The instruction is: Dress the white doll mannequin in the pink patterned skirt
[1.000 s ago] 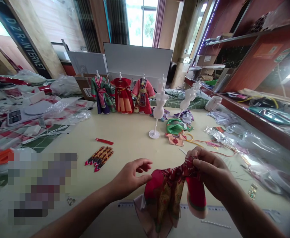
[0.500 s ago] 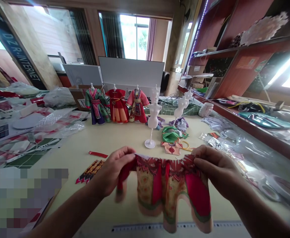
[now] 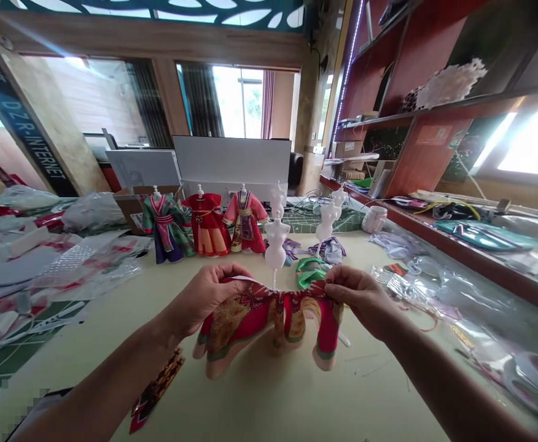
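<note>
Between my two hands a small doll's skirt [image 3: 292, 313], red and gold with scalloped hanging panels, is stretched by its waistband above the table. My left hand [image 3: 211, 291] pinches the left end of the band, my right hand [image 3: 354, 294] the right end. Just behind the skirt stands a white doll mannequin [image 3: 277, 242], its base hidden by the cloth. Green doll clothing [image 3: 310, 270] lies beyond my right hand. A patterned strip of cloth [image 3: 158, 383] rests below my left forearm, partly covered by it.
Three dressed doll mannequins [image 3: 210, 224] stand at the back, in green, red and pink robes. Another white mannequin [image 3: 328, 218] leans at the back right. Plastic bags and packaging [image 3: 444, 282] line the right side; more clutter [image 3: 34, 258] covers the left.
Both hands have moved left and slightly up with the skirt, toward the white mannequin, and the right hand is further from the camera. The view has tilted up.
</note>
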A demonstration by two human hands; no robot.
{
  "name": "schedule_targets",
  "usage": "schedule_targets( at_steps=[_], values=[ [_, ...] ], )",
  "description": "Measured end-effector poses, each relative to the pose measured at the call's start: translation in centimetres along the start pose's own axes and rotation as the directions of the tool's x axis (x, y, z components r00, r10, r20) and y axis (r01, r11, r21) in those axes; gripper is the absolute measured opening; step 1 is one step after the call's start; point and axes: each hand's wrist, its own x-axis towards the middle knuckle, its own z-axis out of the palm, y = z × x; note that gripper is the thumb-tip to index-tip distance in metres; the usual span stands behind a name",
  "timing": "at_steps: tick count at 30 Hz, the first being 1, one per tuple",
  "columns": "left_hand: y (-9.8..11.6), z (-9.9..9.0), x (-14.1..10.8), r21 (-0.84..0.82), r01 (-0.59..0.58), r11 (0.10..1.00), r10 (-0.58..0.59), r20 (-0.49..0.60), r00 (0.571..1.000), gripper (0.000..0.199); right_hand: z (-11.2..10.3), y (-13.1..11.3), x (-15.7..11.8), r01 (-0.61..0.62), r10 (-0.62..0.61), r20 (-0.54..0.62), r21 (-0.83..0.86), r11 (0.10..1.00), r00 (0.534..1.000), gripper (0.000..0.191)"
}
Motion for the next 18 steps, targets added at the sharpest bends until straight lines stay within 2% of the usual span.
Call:
schedule_targets(
  at_steps=[8, 13, 18],
  values=[
    [1.2, -1.2, 5.4, 0.060, -0.201, 0.978, 0.200, 0.026, 0.980, 0.018, -0.5, 0.7, 4.7, 0.118, -0.119, -0.095, -0.024, 0.993, 0.988, 0.021],
    [1.8, -1.6, 7.6, 0.087, -0.244, 0.966, 0.242, 0.029, 0.970, 0.020, -0.6, 0.6, 6.9, 0.176, -0.179, -0.108, -0.031, 0.984, 0.978, 0.021],
    [1.4, -2.1, 9.5, 0.069, -0.275, 0.959, 0.274, 0.020, 0.961, 0.024, -0.7, 1.3, 8.5, 0.199, -0.202, -0.114, -0.038, 0.979, 0.973, 0.021]
  ],
)
